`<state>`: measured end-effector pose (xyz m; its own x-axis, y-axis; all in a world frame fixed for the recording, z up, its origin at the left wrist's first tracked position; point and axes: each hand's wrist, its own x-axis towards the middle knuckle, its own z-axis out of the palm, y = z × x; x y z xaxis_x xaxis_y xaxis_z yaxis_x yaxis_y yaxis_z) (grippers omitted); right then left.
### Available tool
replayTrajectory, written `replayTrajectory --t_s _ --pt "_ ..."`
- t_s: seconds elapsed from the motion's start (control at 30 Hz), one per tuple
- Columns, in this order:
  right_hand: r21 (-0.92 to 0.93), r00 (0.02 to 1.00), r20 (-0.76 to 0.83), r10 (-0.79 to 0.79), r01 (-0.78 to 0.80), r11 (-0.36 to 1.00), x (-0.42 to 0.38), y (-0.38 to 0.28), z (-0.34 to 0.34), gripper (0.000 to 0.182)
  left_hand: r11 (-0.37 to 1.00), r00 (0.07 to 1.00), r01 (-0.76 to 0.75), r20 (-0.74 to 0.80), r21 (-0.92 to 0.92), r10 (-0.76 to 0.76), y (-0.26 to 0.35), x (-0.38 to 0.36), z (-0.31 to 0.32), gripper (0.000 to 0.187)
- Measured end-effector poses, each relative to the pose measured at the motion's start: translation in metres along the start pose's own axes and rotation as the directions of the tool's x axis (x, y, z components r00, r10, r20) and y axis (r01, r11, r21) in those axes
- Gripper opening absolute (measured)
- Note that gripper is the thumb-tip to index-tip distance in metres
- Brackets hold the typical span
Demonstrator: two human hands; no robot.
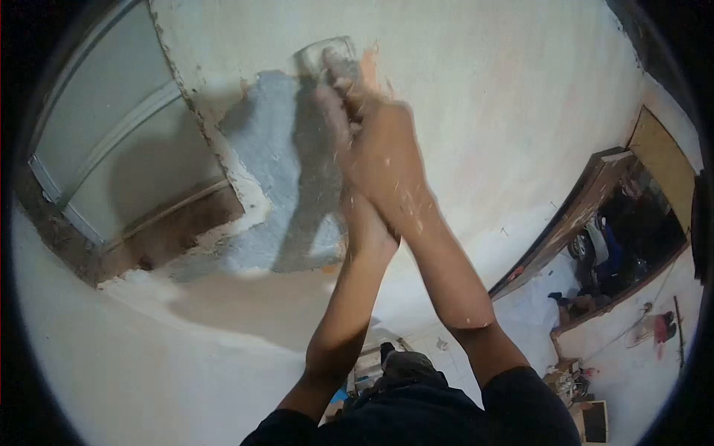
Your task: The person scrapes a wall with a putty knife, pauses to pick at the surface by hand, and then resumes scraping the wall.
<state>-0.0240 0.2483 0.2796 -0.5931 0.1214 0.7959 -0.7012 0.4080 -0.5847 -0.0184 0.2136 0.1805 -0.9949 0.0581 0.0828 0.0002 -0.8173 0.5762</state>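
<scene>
Both my hands are raised together against the wall, on a flat, wide-bladed putty knife (338, 50) whose blade lies against the surface. My right hand (383, 145) is closed around it, crossing over the left, with pale dust or flecks on its back and forearm. My left hand (332, 123) is pressed up beside and partly behind the right; its fingers are smeared by motion and seem closed on the same tool. Beside the hands is a bare grey patch (260, 134) of wall, with an orange spot (370, 63) of exposed layer right of the blade.
A window frame (126, 130) with rough, chipped plaster edges stands at the left. Cream-painted wall (506, 97) continues to the right. Further right, an open doorway (632, 230) shows a motorcycle (599, 249). Assorted items (571, 379) lie low at the right.
</scene>
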Motion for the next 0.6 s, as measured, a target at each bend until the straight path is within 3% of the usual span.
replayTrajectory --t_s 0.03,0.07,0.1,0.13,0.17,0.2,0.23,0.27,0.3,0.33,0.37,0.4,0.47,0.53,0.57,0.6 --pt "-0.100 0.992 0.069 -0.105 0.112 0.989 -0.022 0.002 0.006 0.024 0.990 0.997 -0.074 0.002 -0.118 0.075 -0.005 -0.006 -0.015 0.034" --pt "-0.111 0.943 0.332 0.003 0.036 0.993 -0.045 -0.004 0.010 0.020 0.991 0.996 -0.083 0.012 -0.107 0.085 -0.013 0.005 -0.032 0.034" --pt "-0.194 0.843 0.537 -0.018 0.144 0.970 -0.081 0.009 0.027 0.027 0.991 0.993 -0.113 -0.039 -0.077 0.110 -0.031 -0.025 -0.074 0.037" --pt "-0.156 0.746 0.663 0.056 0.065 0.986 -0.120 0.011 0.046 0.042 0.989 0.986 -0.140 -0.094 -0.048 0.135 -0.040 -0.047 -0.118 0.039" --pt "-0.106 0.610 0.792 -0.016 0.164 0.981 -0.174 0.051 0.089 0.050 0.986 0.975 -0.163 -0.154 -0.019 0.158 -0.053 -0.087 -0.171 0.042" --pt "-0.395 0.584 0.810 0.059 0.467 0.791 -0.253 0.082 0.118 0.049 0.983 0.961 -0.181 -0.209 0.012 0.180 -0.080 -0.122 -0.214 0.045" --pt "-0.302 0.503 0.843 0.188 0.154 0.941 -0.280 0.104 0.126 0.037 0.980 0.943 -0.194 -0.268 0.044 0.199 -0.089 -0.127 -0.242 0.048" --pt "-0.215 0.374 0.886 0.275 -0.195 0.957 -0.296 0.115 0.123 0.031 0.980 0.939 -0.193 -0.280 0.050 0.200 -0.087 -0.136 -0.240 0.048" --pt "-0.207 0.372 0.889 0.268 -0.197 0.958 -0.297 0.113 0.122 0.031 0.990 0.930 -0.118 -0.358 -0.083 0.081 -0.082 -0.142 -0.231 0.047" --pt "-0.187 0.442 0.849 0.290 -0.262 0.947 -0.290 0.112 0.121 0.035 0.974 0.913 -0.055 -0.406 -0.220 -0.040 -0.072 -0.141 -0.219 0.047" --pt "-0.167 0.500 0.805 0.320 -0.326 0.930 -0.286 0.110 0.117 0.041 0.973 0.914 -0.063 -0.405 -0.221 -0.032 -0.064 -0.137 -0.207 0.047" --pt "-0.289 0.403 0.778 0.482 -0.451 0.844 -0.219 0.060 0.079 0.042 0.996 0.908 0.004 -0.416 -0.089 -0.041 -0.056 -0.133 -0.188 0.047" --pt "-0.044 0.683 0.607 0.406 -0.481 0.876 -0.193 0.067 0.060 0.044 0.963 0.933 0.071 -0.359 0.261 0.028 -0.039 -0.117 -0.142 0.044" --pt "0.115 0.883 0.306 0.356 -0.405 0.907 -0.154 0.051 0.033 0.042 0.774 0.982 -0.007 -0.140 0.633 0.123 -0.014 -0.096 -0.083 0.040" --pt "0.006 0.902 0.249 0.352 -0.365 0.931 -0.136 0.045 0.018 0.042 0.637 0.992 -0.078 -0.007 0.767 0.130 -0.004 -0.088 -0.061 0.039" --pt "-0.105 0.922 0.190 0.339 -0.324 0.940 -0.121 0.044 0.006 0.042 0.790 0.999 0.025 -0.043 0.613 0.002 -0.018 -0.070 -0.067 0.038"
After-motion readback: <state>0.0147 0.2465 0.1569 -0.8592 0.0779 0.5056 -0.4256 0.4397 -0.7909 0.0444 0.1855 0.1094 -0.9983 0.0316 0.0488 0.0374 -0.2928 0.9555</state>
